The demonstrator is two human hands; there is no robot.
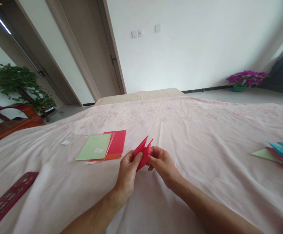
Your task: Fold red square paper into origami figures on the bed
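Between my hands, above the cloth, is a folded piece of red paper (143, 155) with two pointed tips sticking up. My left hand (128, 168) grips its left side, the thumb pressed flat on the front face. On the opposite side, my right hand (163, 163) pinches the paper's right edge between thumb and fingers. Some of the right fingers curl behind the paper, partly hidden. Left of my hands lie sheets of paper: a light green pack (94, 146) with a small white label, overlapping a red sheet (118, 139) and an orange one (117, 156).
A pale pink flowered cloth (192, 136) covers the surface, with creases. Folded paper pieces in blue, red and green (281, 154) lie at the far right. A dark red patterned object (8, 201) rests at lower left. A wooden chair (26, 113) and a plant (19, 84) stand beyond.
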